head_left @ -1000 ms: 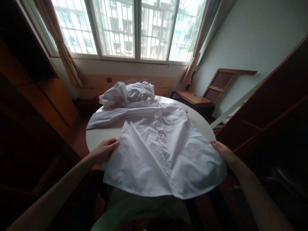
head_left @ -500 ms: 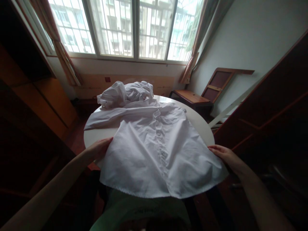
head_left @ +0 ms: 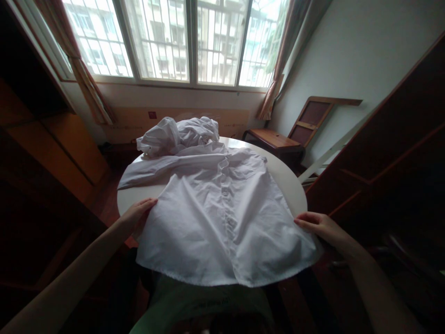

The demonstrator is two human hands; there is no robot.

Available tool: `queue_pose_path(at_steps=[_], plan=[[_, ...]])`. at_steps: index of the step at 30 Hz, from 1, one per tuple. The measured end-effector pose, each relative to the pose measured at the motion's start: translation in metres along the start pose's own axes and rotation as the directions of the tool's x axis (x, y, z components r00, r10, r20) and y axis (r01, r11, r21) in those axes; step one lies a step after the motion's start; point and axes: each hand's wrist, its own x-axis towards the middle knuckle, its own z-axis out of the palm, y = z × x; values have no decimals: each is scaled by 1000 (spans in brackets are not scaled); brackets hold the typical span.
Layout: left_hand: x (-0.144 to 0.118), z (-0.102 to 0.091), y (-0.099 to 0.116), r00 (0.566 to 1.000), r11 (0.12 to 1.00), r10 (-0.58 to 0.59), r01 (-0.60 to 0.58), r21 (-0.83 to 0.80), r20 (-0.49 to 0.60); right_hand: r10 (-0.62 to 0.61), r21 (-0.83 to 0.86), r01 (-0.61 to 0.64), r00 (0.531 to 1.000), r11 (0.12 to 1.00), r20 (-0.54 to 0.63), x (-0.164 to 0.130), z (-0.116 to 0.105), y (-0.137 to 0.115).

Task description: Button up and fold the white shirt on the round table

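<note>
A white button-front shirt (head_left: 201,218) lies spread over a round white table (head_left: 287,178), its hem hanging past the near edge towards me. One sleeve stretches out to the left across the tabletop. My left hand (head_left: 141,211) pinches the shirt's left side edge. On the opposite side edge, my right hand (head_left: 314,223) grips the fabric between thumb and fingers. Behind the shirt's upper part sits a crumpled heap of white cloth (head_left: 179,134); whether it is separate from the shirt is hard to tell.
Beyond the table stand a barred window (head_left: 191,46) with tied curtains and a long cardboard box (head_left: 121,120) below it. A wooden chair (head_left: 278,138) is at the back right. Dark wooden furniture (head_left: 375,153) flanks the right side, an orange-brown cabinet (head_left: 69,144) the left.
The view has shifted a little, so most things sit slightly further left. Both hands keep hold of the shirt's sides, and the right one appears slightly lower.
</note>
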Motion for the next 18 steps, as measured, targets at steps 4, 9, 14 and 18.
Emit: queue_pose_path(at_steps=[4,9,14,18], plan=[[1,-10,-2,997,993,44,-36,117,-68,1,-78,0,1000,997,10,-8,-1,-3],[6,-24,-1,987,967,88,-52,249,-134,-48,-81,50,999,995,18,-12,4,0],[8,-27,3,977,949,99,-36,314,-187,61,266,-59,998,962,0,-10,7,10],[9,-28,2,980,939,124,-65,336,-157,126,465,-114,992,878,7,-12,11,10]])
